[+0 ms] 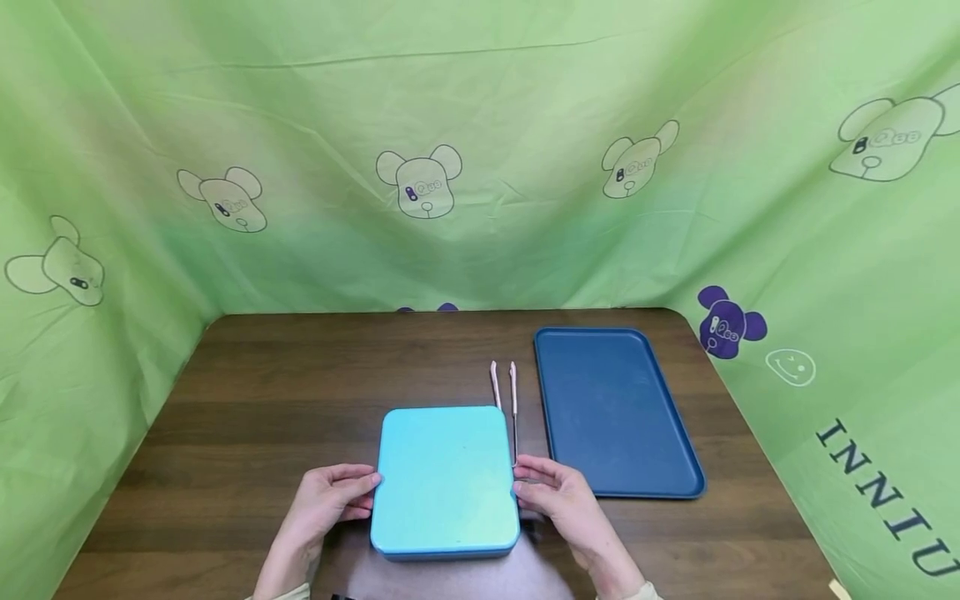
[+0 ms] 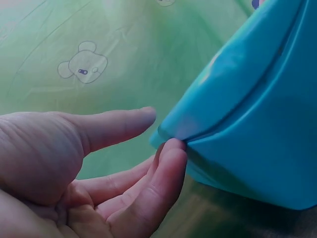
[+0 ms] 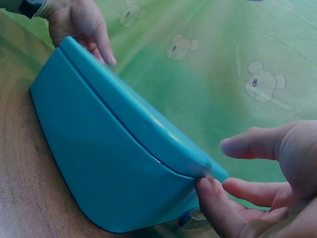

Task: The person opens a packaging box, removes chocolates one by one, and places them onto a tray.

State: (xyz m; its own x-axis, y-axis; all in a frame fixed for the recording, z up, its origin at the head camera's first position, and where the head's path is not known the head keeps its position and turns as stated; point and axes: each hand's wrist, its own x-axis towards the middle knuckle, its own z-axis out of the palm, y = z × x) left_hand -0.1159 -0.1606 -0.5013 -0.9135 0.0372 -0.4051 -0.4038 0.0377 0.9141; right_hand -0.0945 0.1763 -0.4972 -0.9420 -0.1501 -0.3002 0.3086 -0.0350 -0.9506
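Observation:
A turquoise box (image 1: 447, 483) with a lid stands at the table's front. My left hand (image 1: 333, 496) is at its left side; in the left wrist view, fingertips (image 2: 174, 148) touch the seam below the lid (image 2: 223, 94), and the thumb stands apart from them. On the opposite side, my right hand (image 1: 551, 492) touches the box's edge. Its fingertips (image 3: 208, 186) meet the lid seam in the right wrist view, the thumb raised away. Both hands' fingers look relaxed and slightly bent. Whatever the box holds is hidden.
Slim tongs (image 1: 513, 396) with pink handles lie just right of the box, partly hidden by it. A dark blue tray (image 1: 618, 408) rests farther right on the brown wooden table (image 1: 300, 375). Green printed cloth (image 1: 525, 250) hangs around the back and sides.

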